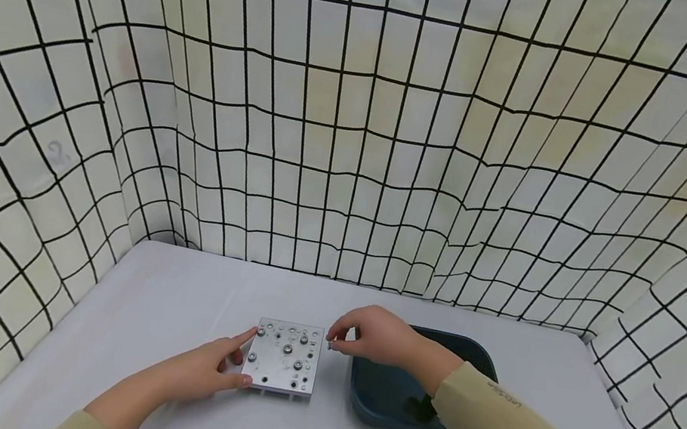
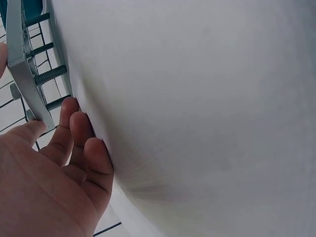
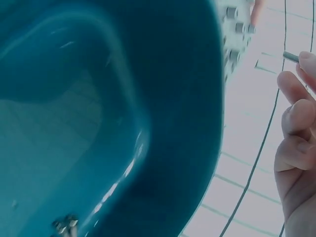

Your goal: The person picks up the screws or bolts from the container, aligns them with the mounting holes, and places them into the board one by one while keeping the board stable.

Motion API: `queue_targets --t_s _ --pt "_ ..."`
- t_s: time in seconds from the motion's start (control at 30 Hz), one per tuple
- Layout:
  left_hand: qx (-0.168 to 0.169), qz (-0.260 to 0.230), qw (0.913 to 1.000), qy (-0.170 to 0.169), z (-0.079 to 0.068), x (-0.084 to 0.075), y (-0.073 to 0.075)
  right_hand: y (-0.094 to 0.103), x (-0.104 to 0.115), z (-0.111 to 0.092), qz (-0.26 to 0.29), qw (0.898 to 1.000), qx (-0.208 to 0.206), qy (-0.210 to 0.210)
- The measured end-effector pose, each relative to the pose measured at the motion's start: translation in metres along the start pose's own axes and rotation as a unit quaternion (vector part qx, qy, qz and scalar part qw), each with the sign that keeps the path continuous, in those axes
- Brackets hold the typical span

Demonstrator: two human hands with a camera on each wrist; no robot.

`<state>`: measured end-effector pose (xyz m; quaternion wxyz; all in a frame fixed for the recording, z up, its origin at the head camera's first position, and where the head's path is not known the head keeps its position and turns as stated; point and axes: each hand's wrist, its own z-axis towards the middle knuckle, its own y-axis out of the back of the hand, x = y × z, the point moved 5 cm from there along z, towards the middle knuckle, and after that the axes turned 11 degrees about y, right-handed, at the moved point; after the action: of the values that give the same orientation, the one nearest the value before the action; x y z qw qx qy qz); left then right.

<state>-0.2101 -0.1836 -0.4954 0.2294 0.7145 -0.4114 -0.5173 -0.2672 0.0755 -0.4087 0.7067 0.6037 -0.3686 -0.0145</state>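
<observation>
A square silver metal plate [image 1: 269, 378] stands on threaded bolts that stick out below it. Several socket-head bolts [image 1: 287, 349] sit in its holes, and other holes along the right side are bare. At the plate's left edge my left hand [image 1: 198, 373] rests, index finger and thumb touching it. In the left wrist view its other fingers [image 2: 81, 131] curl loosely on the cloth beside the bolt ends [image 2: 52, 74]. My right hand [image 1: 380, 334] pinches a small bolt [image 3: 291, 57] between thumb and index finger, just right of the plate; its head is hidden by the fingers.
A dark blue plastic bin [image 1: 375, 404] stands right of the plate, under my right forearm. A few bolts [image 3: 66, 224] lie inside it. White cloth [image 1: 221, 281] covers the table, and netting over white sheets [image 1: 351, 170] encloses the sides and back.
</observation>
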Motion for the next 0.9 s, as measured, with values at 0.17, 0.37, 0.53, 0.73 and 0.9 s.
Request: queue_targets --t_s 0.17,0.37,0.53,0.73,0.9 --pt "0.009 -0.009 0.9999 0.000 0.000 0.001 0.001 -0.013 0.015 0.020 0.004 1.000 0.020 0.012" --pt "0.024 -0.015 0.9995 -0.010 0.000 0.002 0.003 -0.030 0.029 0.041 -0.003 0.999 0.043 0.030" --pt "0.032 -0.021 0.9991 -0.020 0.001 0.004 0.003 -0.044 0.034 0.055 -0.018 0.997 0.059 0.037" --pt "0.037 -0.019 0.9987 -0.031 0.001 0.005 0.004 -0.059 0.037 0.066 -0.013 0.997 0.072 0.025" --pt "0.038 -0.029 0.9981 -0.040 -0.003 0.004 0.004 -0.070 0.042 0.072 -0.023 0.995 0.088 0.026"
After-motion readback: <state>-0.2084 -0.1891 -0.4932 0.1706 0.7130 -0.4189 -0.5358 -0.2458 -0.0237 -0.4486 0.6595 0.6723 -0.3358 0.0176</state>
